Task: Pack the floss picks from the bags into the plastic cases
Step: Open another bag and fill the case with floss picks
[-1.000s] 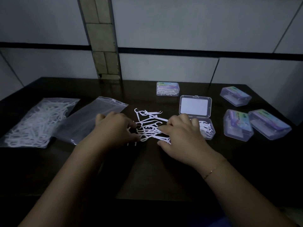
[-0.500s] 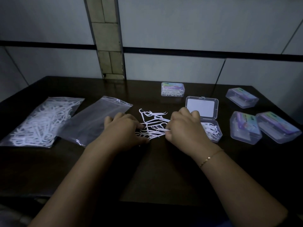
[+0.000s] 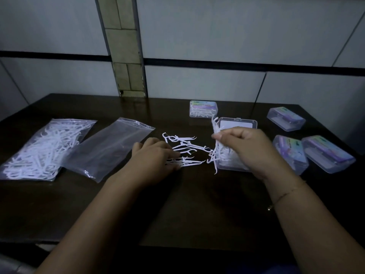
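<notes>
On the dark table (image 3: 187,204), the left hand (image 3: 156,157) rests palm-down with straight fingers on the near edge of the loose floss picks (image 3: 185,149), while just right of that pile the right hand (image 3: 248,151) pinches a bunch of picks (image 3: 216,139) above the open plastic case (image 3: 233,165), which already holds picks. Left of the pile lie an empty zip bag (image 3: 106,149) and, beyond it, a full bag of floss picks (image 3: 43,149). Behind the pile stands a filled closed case (image 3: 203,108); three closed cases (image 3: 327,151) lie well to its right.

Single head view, close above dark table (image 3: 197,204), facing forward-down toward wall (image 3: 217,36).
</notes>
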